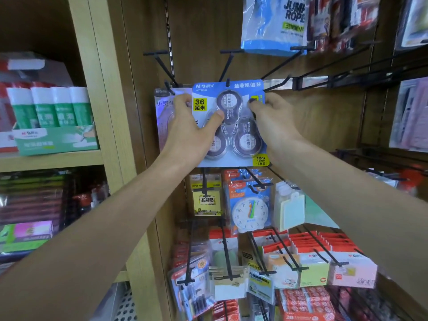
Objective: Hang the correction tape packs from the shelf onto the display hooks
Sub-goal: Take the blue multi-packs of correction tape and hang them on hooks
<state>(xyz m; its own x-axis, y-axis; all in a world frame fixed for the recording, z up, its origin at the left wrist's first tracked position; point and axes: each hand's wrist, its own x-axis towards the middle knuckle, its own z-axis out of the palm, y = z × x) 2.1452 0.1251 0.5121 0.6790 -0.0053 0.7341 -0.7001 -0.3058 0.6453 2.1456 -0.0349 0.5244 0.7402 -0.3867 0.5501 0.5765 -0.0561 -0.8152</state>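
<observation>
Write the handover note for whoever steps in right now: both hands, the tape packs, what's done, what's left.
Left hand: grips the blue correction tape pack at its left edge, thumb across the blister.
Right hand: pinches the pack's right edge.
The pack is up at the middle hook, whose tip shows at the pack's top slot; whether it is fully seated cannot be told.
A pale pack already hangs on the hook to the left, partly behind the left hand.
Left: push this pack back, release it, and fetch any more; none show in this view.

Correction tape pack (pixel 228 123) blue w/ yellow labels; hooks (pixel 225 66) black; glue sticks (pixel 46 107) green/white; panel (pixel 199 38) brown woodgrain.
</observation>
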